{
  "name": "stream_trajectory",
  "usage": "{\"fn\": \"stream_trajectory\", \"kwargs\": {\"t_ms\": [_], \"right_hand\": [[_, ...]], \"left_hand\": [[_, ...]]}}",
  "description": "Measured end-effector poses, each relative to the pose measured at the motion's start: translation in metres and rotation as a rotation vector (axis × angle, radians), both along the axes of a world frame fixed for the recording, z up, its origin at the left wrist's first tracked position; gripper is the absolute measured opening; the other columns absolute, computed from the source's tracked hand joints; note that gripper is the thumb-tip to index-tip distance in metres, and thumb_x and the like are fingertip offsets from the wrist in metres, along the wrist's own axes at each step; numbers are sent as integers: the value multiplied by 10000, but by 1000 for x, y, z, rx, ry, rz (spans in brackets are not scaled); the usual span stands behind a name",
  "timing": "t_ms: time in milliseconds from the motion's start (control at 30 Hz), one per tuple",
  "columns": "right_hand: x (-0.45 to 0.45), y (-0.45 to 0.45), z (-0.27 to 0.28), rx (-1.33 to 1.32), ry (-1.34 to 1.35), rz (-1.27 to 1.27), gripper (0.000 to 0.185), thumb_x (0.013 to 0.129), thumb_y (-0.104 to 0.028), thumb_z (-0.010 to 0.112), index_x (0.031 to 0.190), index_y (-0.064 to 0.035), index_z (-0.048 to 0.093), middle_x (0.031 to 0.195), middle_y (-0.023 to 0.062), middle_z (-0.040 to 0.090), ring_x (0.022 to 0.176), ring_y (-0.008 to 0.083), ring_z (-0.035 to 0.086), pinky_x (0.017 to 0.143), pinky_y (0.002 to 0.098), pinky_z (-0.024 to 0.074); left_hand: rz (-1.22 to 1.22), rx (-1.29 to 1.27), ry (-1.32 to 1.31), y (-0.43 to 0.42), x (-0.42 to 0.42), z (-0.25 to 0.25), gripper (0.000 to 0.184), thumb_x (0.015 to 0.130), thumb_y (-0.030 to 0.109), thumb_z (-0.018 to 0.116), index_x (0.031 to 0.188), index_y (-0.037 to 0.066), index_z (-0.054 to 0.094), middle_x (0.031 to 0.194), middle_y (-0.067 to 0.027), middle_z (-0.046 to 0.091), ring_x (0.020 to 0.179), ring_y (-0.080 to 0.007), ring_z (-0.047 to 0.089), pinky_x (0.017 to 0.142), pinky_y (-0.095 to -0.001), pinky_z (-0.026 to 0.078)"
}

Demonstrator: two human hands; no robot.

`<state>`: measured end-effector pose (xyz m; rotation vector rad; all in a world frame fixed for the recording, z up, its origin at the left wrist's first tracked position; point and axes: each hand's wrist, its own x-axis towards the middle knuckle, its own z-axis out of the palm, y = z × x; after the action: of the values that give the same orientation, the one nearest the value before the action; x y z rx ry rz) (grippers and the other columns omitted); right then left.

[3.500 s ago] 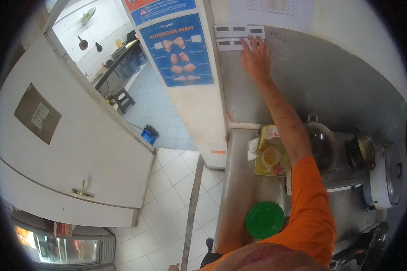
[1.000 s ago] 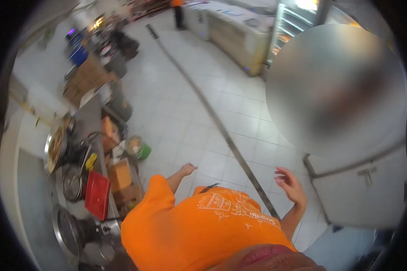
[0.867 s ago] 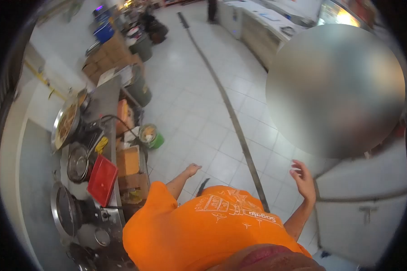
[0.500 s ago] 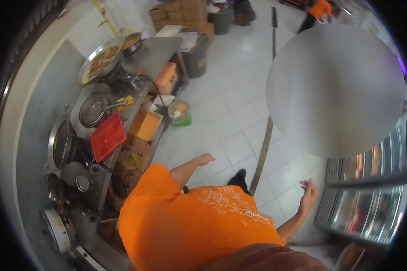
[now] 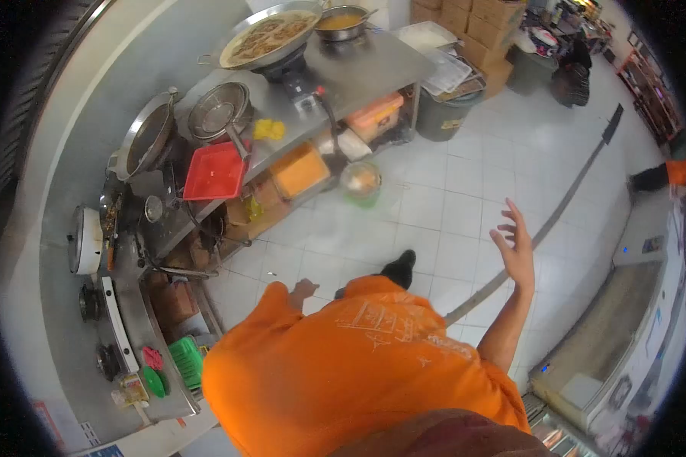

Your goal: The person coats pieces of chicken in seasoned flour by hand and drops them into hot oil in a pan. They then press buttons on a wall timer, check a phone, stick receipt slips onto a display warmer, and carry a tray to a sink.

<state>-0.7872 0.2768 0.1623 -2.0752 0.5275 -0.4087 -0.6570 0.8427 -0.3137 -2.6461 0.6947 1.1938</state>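
Observation:
My right hand is raised over the tiled floor at the right, its fingers spread and nothing in them. Low beside the orange shirt, my left hand shows small and blurred; a finger points outward and I see nothing held. Neither hand touches anything. Nearest on the left is the steel worktable, bearing a red tray, strainers and a yellow cloth. A wide pan of frying food sits on a burner farther back.
A lidded tub stands on the floor by the table. A grey bin and cardboard boxes are behind. A dark strip crosses the tiles. A freezer stands right; a person in orange is partly visible.
The view has swung right, so the worktable and pans sit higher and farther right in frame. My right hand has risen with fingers spread; my left hand is closer to my body.

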Motion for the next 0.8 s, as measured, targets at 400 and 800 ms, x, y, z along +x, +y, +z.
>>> {"fn": "stream_trajectory", "kwargs": {"t_ms": [400,800], "right_hand": [[155,-258,-21,59,304,91,484,816,-211,678,1259,-85,530,1075,133,595,878,221,598,748,326,491],[278,-590,-20,18,261,40,381,763,-236,719,1080,-58,602,1104,115,599,1003,254,582,863,390,467]], "left_hand": [[248,-490,-127,-382,228,38,408,868,463,520,960,101,685,1014,-192,646,975,-369,596,878,-448,462],[-111,-132,-161,-731,405,44,370,901,416,459,1078,162,662,1003,-192,645,1041,-329,571,956,-475,388]]}}
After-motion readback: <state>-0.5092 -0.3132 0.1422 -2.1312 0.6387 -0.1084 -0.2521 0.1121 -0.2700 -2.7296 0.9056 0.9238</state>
